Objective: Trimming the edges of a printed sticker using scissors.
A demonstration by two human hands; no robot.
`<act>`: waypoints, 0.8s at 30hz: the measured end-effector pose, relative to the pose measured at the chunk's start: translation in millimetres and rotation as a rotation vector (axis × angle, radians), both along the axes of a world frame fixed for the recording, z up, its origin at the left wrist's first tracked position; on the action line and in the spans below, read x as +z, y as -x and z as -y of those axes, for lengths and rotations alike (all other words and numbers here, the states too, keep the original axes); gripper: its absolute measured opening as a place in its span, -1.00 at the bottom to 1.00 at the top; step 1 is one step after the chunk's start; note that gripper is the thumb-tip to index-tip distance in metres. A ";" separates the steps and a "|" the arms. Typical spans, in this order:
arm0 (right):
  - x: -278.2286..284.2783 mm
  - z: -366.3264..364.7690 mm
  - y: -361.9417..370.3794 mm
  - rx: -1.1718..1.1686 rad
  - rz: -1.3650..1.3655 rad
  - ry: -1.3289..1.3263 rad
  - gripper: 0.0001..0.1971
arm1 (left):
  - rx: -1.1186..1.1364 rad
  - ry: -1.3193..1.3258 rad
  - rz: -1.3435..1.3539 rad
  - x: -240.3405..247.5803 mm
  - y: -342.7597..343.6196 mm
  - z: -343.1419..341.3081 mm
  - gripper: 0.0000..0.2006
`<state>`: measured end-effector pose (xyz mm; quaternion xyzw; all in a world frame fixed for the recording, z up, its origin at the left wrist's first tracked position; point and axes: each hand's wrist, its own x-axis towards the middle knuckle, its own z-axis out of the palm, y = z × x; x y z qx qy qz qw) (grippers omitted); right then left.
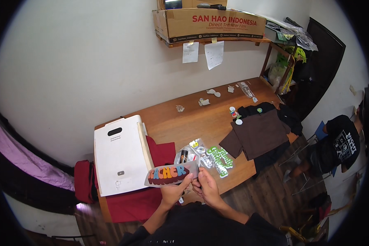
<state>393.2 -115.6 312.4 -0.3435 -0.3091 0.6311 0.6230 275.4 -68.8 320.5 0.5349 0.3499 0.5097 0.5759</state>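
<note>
Near the table's front edge, I hold up a strip of transfer film (pixel 172 173) with colourful arched lettering. My left hand (pixel 176 192) grips its lower edge, thumb on top. At its right end, the fingers of my right hand (pixel 208 188) are closed against the film; whether they hold anything else is hidden. Just beyond lie a film piece with green lettering (pixel 220 160), a clear film with pale lettering (pixel 205 158) and a dark cylindrical thing (pixel 184 156). A red cloth (pixel 164 151) spreads beneath a white boxy machine (pixel 123 153) to the left.
Folded brown (pixel 260 135) and black garments lie on the table's right side. Paper scraps (pixel 204 102) dot the back. A large cardboard box (pixel 211 25) rests on a wall shelf. A person in a black shirt (pixel 338 141) sits at right. A red bag (pixel 84 181) stands at left.
</note>
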 end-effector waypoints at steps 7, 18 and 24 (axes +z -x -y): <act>-0.3 -1.0 -2.5 -0.001 0.005 -0.026 -0.78 | 0.010 0.043 0.025 5.3 -2.6 1.9 -0.89; 14.8 -1.6 -1.2 -0.031 -0.008 0.021 -0.76 | -0.051 -0.009 0.012 -2.1 1.0 1.8 -0.70; 9.7 -1.6 -2.4 -0.041 0.006 0.014 -0.77 | -0.068 0.021 0.016 -4.8 0.8 3.2 -0.70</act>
